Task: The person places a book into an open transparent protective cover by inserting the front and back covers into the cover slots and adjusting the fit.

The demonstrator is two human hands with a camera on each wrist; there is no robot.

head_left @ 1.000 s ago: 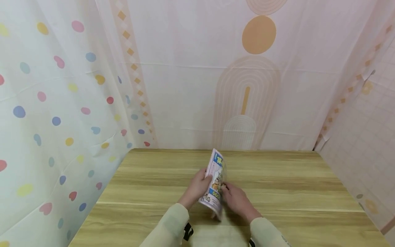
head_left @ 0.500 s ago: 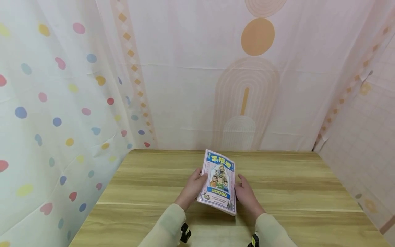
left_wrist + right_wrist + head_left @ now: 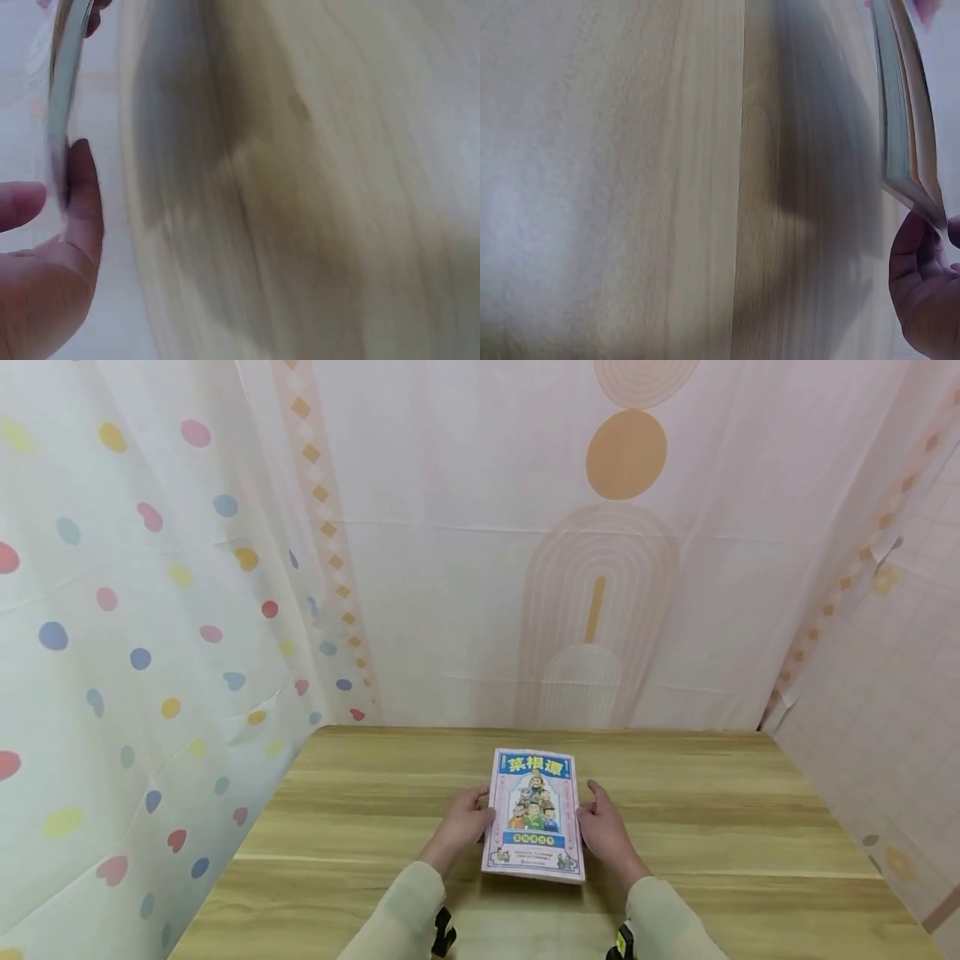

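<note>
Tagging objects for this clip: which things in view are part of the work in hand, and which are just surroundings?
In the work:
- book, cover up, above the table
- left hand, holding its left edge
- right hand, holding its right edge

Just there:
- wooden table
- dotted curtain on the left
- pink patterned backdrop behind

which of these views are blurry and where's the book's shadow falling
Head view: sharp, evenly lit, wide-angle bending at the edges; the colourful illustrated paperback book reads clearly. Left wrist view: motion-smeared, dark shadow on the light wooden table. Right wrist view: softer blur, page edges visible, shadow beside the book.
</note>
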